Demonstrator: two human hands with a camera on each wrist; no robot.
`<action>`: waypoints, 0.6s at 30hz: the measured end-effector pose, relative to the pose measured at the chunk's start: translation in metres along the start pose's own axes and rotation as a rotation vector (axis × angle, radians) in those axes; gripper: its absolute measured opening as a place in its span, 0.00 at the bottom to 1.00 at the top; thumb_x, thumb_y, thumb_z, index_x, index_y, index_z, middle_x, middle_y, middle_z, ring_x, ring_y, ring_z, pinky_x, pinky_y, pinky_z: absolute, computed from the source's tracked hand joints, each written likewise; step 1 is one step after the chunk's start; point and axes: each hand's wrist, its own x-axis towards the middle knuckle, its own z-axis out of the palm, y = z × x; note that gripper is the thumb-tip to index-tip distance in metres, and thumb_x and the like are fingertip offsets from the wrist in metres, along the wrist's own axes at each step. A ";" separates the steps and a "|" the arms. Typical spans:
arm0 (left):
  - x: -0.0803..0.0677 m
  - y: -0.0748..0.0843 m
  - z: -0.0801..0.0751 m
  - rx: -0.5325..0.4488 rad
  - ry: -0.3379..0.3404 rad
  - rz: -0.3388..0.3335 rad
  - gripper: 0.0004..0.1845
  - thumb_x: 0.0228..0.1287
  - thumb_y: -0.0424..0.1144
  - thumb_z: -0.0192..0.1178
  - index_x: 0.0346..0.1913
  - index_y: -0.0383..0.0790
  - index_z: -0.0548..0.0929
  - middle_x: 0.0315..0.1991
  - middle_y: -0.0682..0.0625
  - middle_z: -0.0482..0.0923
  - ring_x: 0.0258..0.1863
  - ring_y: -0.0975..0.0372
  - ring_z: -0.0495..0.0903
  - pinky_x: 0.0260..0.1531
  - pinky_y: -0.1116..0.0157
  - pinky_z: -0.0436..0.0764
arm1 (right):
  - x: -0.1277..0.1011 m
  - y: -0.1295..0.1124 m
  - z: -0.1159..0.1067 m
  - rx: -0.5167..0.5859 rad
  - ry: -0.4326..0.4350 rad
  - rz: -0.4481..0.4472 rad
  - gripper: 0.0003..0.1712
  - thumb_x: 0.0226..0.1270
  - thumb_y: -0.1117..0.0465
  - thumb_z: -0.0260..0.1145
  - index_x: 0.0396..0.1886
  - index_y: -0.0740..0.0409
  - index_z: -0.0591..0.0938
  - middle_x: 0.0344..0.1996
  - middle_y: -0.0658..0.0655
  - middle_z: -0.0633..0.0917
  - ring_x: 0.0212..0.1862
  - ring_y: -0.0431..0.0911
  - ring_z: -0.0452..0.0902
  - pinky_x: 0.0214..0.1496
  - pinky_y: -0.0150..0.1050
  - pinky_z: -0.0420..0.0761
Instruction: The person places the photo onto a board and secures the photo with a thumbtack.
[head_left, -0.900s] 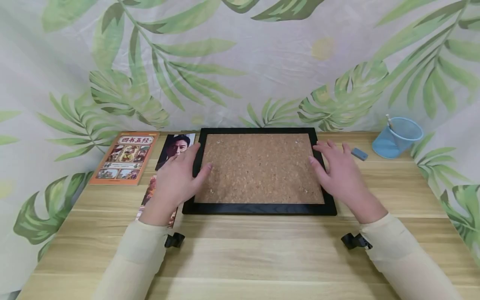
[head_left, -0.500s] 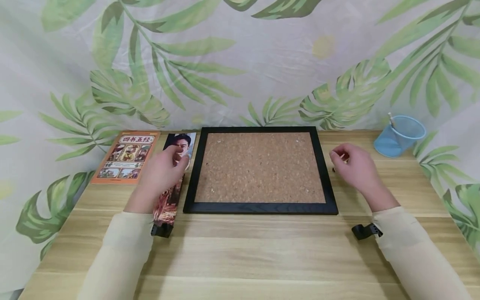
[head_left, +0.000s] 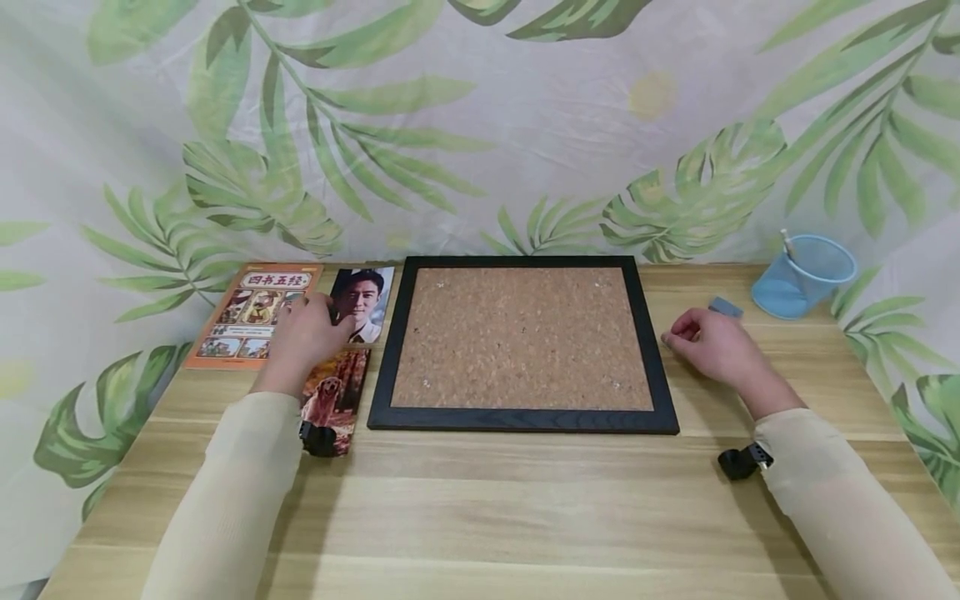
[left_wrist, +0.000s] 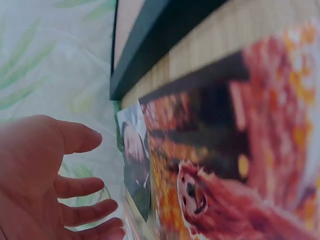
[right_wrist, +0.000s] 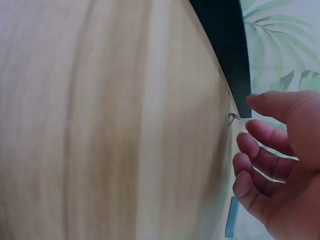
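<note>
Count: one cork board (head_left: 521,337) in a black frame, mid-table, lying flat; two photo prints left of it, a portrait photo (head_left: 363,302) at the back and a dog photo (head_left: 339,396) in front, end to end, just beside the frame's left edge; one orange booklet (head_left: 251,312) further left; one blue mesh cup (head_left: 804,275) far right at the back; one small blue-grey eraser (head_left: 725,307) between cup and board. Small pins sit near the board's corners, too small to count reliably. Left hand (head_left: 303,337) sits over the seam between booklet and portrait photo, fingers loosely spread and relaxed in the left wrist view (left_wrist: 75,195), gripping nothing. Right hand (head_left: 712,342) rests on the table just off the frame's right edge, fingers lightly curled (right_wrist: 260,160), nothing visibly held; a tiny metal pin (right_wrist: 233,117) lies on the wood by the frame corner, just short of the fingertips. Table (head_left: 480,517) has a wide bare strip of wood along the near edge, and a bare patch right of the board. Back edge runs against a leaf-print curtain (head_left: 480,125).
</note>
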 end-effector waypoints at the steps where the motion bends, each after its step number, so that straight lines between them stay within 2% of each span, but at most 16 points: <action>1: 0.001 -0.001 0.000 0.023 -0.008 -0.004 0.40 0.67 0.59 0.48 0.67 0.26 0.61 0.63 0.22 0.55 0.61 0.29 0.54 0.56 0.35 0.60 | 0.001 0.000 0.001 -0.009 -0.012 0.003 0.16 0.66 0.50 0.62 0.38 0.60 0.80 0.30 0.56 0.82 0.32 0.47 0.75 0.35 0.41 0.72; 6: 0.007 -0.005 0.003 0.088 -0.063 -0.005 0.52 0.63 0.65 0.50 0.69 0.19 0.51 0.64 0.18 0.50 0.62 0.27 0.51 0.58 0.35 0.58 | 0.004 -0.001 0.003 -0.044 -0.026 0.004 0.14 0.66 0.53 0.63 0.36 0.61 0.81 0.28 0.56 0.82 0.31 0.47 0.76 0.36 0.43 0.72; 11: 0.010 -0.009 0.007 0.100 -0.088 -0.024 0.55 0.58 0.67 0.54 0.68 0.21 0.53 0.64 0.19 0.50 0.61 0.26 0.51 0.55 0.34 0.59 | 0.007 0.001 0.006 -0.075 -0.016 -0.009 0.12 0.65 0.55 0.63 0.34 0.61 0.83 0.26 0.54 0.82 0.30 0.47 0.75 0.36 0.43 0.71; 18: 0.015 -0.009 0.009 0.060 -0.067 -0.057 0.55 0.54 0.65 0.61 0.69 0.24 0.53 0.64 0.20 0.51 0.61 0.27 0.53 0.55 0.33 0.60 | 0.008 0.003 0.006 -0.088 0.007 -0.023 0.11 0.63 0.57 0.63 0.33 0.61 0.84 0.24 0.54 0.82 0.29 0.47 0.75 0.35 0.43 0.71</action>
